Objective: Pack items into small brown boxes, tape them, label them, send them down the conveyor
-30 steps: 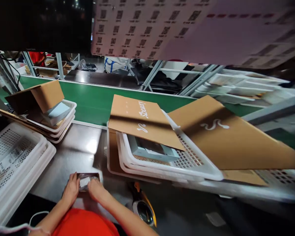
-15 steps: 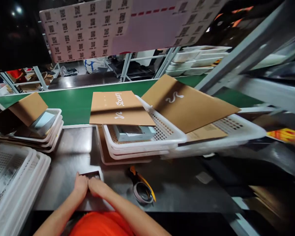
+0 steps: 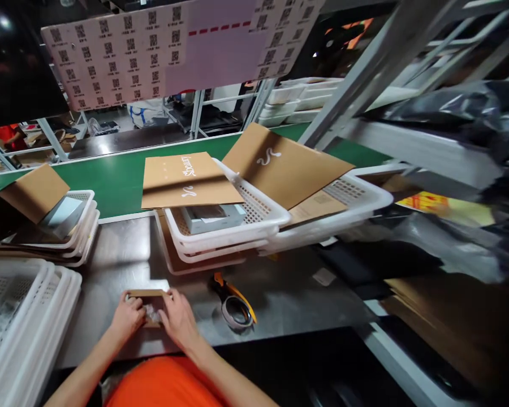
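Observation:
A small open cardboard box [image 3: 148, 293] sits on the metal table in front of my body, with crumpled clear plastic inside. My left hand [image 3: 128, 317] grips its left side, fingers curled over the edge and into it. On the opposite side, my right hand [image 3: 178, 319] holds the right wall, thumb toward the inside. The box's lower part is partly hidden by my hands. To the right lies a tape dispenser [image 3: 238, 312] with a yellow handle and a roll of tape, apart from both hands.
Stacked white baskets [image 3: 220, 247] with a printed cardboard mailer [image 3: 190, 181] stand behind. More white baskets [image 3: 63, 299] are at the left. A green conveyor belt [image 3: 114, 192] runs along the back. Plastic bags [image 3: 432, 243] lie at the right, beside a metal frame post [image 3: 365, 73].
My hands, earlier close together over the box, have moved apart to its two sides, and its inside now shows. The camera view has turned right, shifting the scene left.

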Demonstrator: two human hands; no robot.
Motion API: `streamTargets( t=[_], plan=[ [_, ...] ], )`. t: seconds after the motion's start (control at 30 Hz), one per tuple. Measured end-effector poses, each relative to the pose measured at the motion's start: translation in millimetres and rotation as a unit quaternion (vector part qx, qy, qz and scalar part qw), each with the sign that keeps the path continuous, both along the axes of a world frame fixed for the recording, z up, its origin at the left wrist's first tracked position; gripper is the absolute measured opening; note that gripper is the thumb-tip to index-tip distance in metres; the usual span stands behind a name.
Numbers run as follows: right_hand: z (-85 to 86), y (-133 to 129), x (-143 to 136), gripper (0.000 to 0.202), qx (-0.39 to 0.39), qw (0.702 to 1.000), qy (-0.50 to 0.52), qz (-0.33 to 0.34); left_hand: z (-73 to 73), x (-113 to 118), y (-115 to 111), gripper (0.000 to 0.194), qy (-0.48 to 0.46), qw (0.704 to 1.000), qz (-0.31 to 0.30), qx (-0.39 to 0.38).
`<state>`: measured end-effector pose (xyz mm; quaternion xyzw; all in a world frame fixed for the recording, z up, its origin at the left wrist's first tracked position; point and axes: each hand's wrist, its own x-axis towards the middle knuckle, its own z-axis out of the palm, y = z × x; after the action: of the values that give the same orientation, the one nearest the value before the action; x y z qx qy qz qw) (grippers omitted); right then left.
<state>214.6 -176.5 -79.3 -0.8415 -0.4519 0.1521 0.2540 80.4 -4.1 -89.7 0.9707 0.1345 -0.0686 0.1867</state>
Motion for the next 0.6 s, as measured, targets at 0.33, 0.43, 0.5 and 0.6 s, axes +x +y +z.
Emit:
streamTargets(
  t=[0.33, 0.43, 0.5, 0.6],
  plan=[
    [-63.3, 4.0, -24.7, 0.049, 0.038, 0.988, 0.111, -0.101, -3.0, -1.5, 21.3, 0.03, -0.07, 0.997, 0.0, 0.012],
    [-60.3, 8.1, -15.8, 0.042, 0.047, 0.988, 0.102, -0.105, -9.6, -13.2, 16.4, 0.033, -0.132, 0.98, 0.149, 0.02],
    [-55.9, 9.1, -14.3, 0.038, 0.051, 0.989, 0.096, -0.105, -17.0, -16.4, 11.7, 0.037, -0.128, 0.974, 0.185, 0.014],
    [-50.6, 11.1, -21.0, 0.033, 0.036, 0.995, 0.082, -0.049, -29.1, -7.6, 5.8, 0.037, -0.113, 0.987, 0.112, 0.003]
  ],
)
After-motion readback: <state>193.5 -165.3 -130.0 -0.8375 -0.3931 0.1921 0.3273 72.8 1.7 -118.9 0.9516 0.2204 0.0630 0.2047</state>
